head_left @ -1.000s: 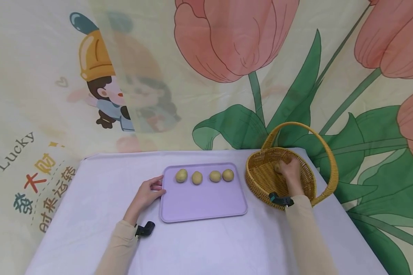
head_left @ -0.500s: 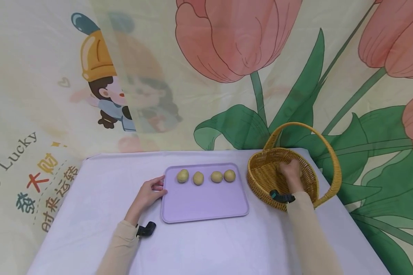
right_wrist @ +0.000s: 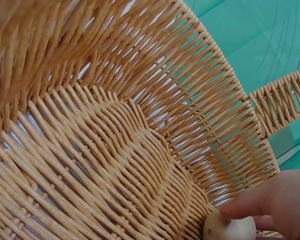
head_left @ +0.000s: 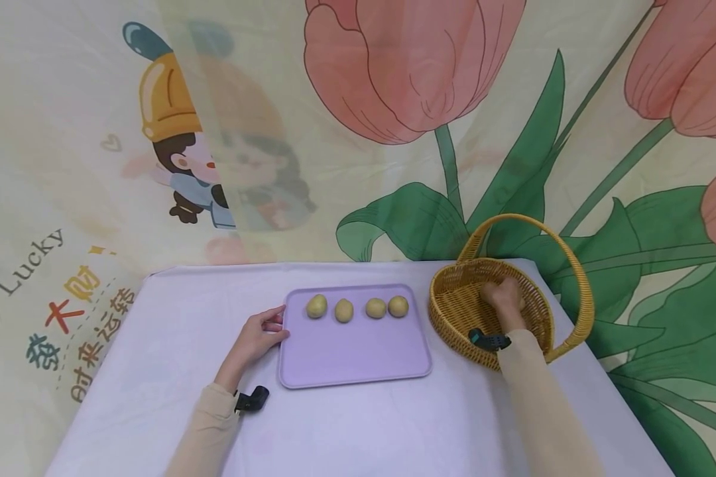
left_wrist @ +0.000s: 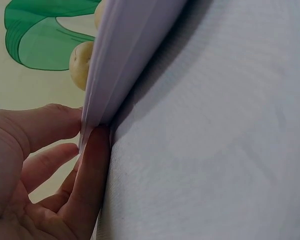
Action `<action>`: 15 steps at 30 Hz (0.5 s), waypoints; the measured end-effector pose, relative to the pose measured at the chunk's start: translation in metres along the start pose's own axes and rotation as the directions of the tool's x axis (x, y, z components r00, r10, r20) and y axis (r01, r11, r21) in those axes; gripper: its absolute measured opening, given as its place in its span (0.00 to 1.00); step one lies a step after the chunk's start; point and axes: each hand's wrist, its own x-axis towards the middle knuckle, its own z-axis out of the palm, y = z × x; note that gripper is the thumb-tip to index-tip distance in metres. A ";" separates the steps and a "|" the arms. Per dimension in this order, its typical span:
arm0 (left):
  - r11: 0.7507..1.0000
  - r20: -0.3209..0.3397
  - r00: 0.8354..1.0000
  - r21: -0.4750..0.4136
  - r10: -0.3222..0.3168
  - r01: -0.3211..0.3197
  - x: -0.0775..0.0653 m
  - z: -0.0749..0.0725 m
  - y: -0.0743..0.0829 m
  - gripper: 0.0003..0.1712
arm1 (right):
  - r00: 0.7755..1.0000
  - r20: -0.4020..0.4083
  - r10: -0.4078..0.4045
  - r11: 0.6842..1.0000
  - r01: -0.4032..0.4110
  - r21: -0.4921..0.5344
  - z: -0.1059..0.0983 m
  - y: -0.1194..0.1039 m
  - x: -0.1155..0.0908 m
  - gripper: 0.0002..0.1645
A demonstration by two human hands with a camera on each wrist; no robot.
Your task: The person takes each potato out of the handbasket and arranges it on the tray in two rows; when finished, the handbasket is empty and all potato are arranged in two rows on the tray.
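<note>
Potato (right_wrist: 229, 229) is down inside the wicker basket (head_left: 443, 323), low by its wall, with the right hand (head_left: 506, 296) pinching it between thumb and fingers. Basket's parked near the far right corner of the surface (head_left: 358, 430). Left hand (head_left: 256, 336) has the left rim of the purple tray (head_left: 352, 354) pinched, probably just steadying it. Tray sits toward the far edge, four more potatoes (head_left: 317, 306) lined up along its far side. My read: it's the grasp-in-the-basket step, though I can't tell if that spud's being picked up or let go. If it's coming out, I'd want a snug pinch and a lift clear of the handle (head_left: 585, 303); if not, just loosen the fingers gently.
</note>
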 end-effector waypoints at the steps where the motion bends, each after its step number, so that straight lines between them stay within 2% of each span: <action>1: 1.000 0.000 1.000 0.001 0.003 -0.003 0.000 0.000 0.000 0.35 | 1.000 -0.008 0.001 1.000 -0.001 0.007 0.001 0.001 0.000 0.33; 8: 1.000 -0.006 1.000 0.015 -0.001 0.001 -0.001 -0.001 0.001 0.35 | 0.998 -0.063 -0.012 0.998 0.015 0.054 0.004 0.003 -0.002 0.32; 15: 1.000 0.003 1.000 0.012 -0.012 0.012 -0.001 -0.001 0.002 0.35 | 0.999 -0.046 -0.024 0.997 0.028 0.076 0.001 0.001 -0.007 0.38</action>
